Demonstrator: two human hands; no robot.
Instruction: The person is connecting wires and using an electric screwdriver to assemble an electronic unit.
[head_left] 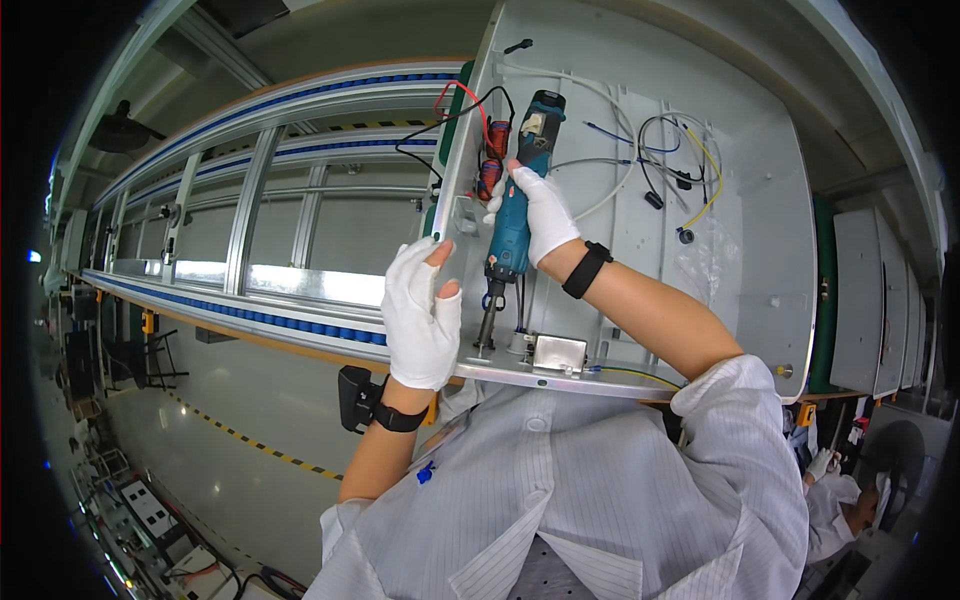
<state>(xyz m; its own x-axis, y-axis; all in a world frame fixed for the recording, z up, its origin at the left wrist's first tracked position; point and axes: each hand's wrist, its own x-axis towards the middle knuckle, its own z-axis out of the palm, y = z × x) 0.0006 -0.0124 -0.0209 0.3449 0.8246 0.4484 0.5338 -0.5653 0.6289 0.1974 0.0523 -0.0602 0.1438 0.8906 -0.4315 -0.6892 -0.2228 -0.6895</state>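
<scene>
My right hand [547, 215], in a white glove with bare fingertips, is wrapped round a teal and black cordless power screwdriver [512, 232]. The tool lies lengthwise over the left side of a large pale grey metal box [768, 180], its narrow metal shaft pointing toward me, at the near left corner. My left hand [420, 325], gloved the same way, is beside that corner at the box's left wall. Its thumb and forefinger are apart with nothing between them; whether it touches the wall I cannot tell. A small silvery metal part [558, 353] sits right of the shaft's tip.
Inside the box are loose cables [655, 150], a clear plastic bag [700, 265] and red-brown wound parts [491, 165] with red and black leads. A roller conveyor [250, 300] runs off to the left. More grey boxes [868, 300] stand at right, near another person [835, 510].
</scene>
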